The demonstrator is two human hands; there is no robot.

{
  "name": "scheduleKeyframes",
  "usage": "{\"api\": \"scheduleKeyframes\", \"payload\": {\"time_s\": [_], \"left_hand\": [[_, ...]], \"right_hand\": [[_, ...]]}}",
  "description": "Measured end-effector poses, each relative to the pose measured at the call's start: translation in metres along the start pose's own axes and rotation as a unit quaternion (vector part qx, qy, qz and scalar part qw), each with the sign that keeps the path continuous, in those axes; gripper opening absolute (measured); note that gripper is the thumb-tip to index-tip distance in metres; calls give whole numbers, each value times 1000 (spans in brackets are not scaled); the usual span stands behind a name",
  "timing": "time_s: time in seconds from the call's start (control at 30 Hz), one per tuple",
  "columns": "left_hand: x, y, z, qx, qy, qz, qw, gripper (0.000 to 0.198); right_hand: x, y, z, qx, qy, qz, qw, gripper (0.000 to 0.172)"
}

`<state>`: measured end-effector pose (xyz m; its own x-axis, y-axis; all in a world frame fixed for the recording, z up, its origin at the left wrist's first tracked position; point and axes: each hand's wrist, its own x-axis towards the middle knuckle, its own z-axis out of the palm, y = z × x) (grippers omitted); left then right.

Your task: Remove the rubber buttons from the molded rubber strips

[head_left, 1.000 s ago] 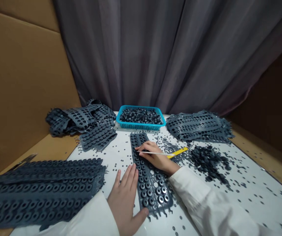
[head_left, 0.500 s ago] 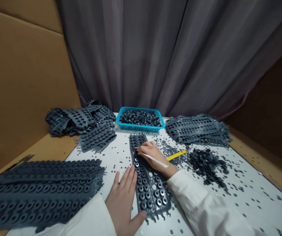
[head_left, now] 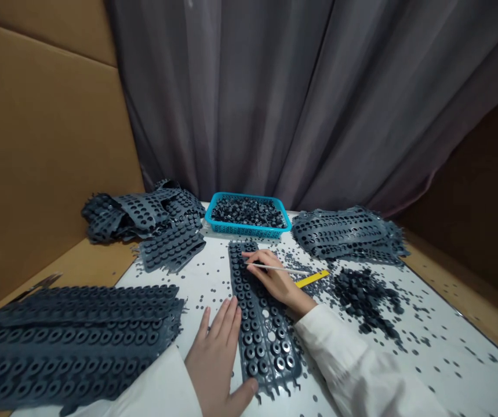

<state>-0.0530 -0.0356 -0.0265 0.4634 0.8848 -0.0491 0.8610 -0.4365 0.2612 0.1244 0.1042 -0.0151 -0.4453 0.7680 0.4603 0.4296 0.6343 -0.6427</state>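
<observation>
A dark rubber sheet point(head_left: 255, 324) with rows of raised rings lies lengthwise in front of me, a few round holes showing in it. My left hand point(head_left: 218, 359) rests with fingers spread at the sheet's left edge, holding nothing. Above the sheet's upper part, my right hand point(head_left: 270, 275) pinches a thin white stick point(head_left: 287, 269), its tip over the rings. Just beyond that wrist lies a yellow strip point(head_left: 313, 278), partly covered by the hand.
A blue basket point(head_left: 249, 231) of small black pieces stands at the back. Perforated sheets are heaped at the back left point(head_left: 144, 211) and back right point(head_left: 348, 231). Ringed sheets point(head_left: 75, 341) lie at left. Loose black pieces point(head_left: 366, 298) and small discs cover the right side.
My right hand has shifted slightly and turned the white stick flatter, its rear end now pointing more to the right. My left hand has stayed almost still.
</observation>
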Motion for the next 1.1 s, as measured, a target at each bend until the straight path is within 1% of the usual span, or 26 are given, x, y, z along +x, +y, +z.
{"api": "scheduleKeyframes", "payload": {"time_s": [0.07, 0.17, 0.23, 0.4, 0.6, 0.7, 0.77, 0.87, 0.93, 1.0, 1.1], "left_hand": [[0, 0, 0, -6, -9, 6, 1000, 87], [0, 0, -1, -11, -6, 0, 1000, 88], [0, 0, -1, -16, -5, -2, 1000, 87], [1, 0, -5, -37, -28, -6, 999, 88], [1, 1, -9, -52, -38, -4, 998, 90], [2, 1, -12, -52, -49, -10, 997, 91], [2, 1, -14, -53, -55, -10, 997, 90], [3, 4, -14, -48, -46, -14, 998, 87], [3, 6, -14, -38, -33, -28, 998, 83], [3, 8, -13, -26, -28, -44, 998, 81], [3, 7, -13, -24, -36, -43, 998, 83]], "right_hand": [[0, -2, 4, 11, -33, 2, 999, 7], [-1, -3, 8, 1, -53, 5, 999, 7], [-1, -4, 8, -20, -61, 4, 998, 6], [3, -3, 5, -95, -95, -15, 991, 9], [16, 8, 8, -174, -111, -57, 977, 16], [24, 12, 5, -188, -92, -45, 977, 15], [28, 13, 2, -160, -62, -31, 985, 13], [29, 12, -1, -66, -29, -24, 997, 11], [27, 10, -2, 1, -41, -12, 999, 11], [24, 9, 0, 56, -72, 12, 996, 13], [23, 10, 1, 96, -104, 34, 989, 16]]}}
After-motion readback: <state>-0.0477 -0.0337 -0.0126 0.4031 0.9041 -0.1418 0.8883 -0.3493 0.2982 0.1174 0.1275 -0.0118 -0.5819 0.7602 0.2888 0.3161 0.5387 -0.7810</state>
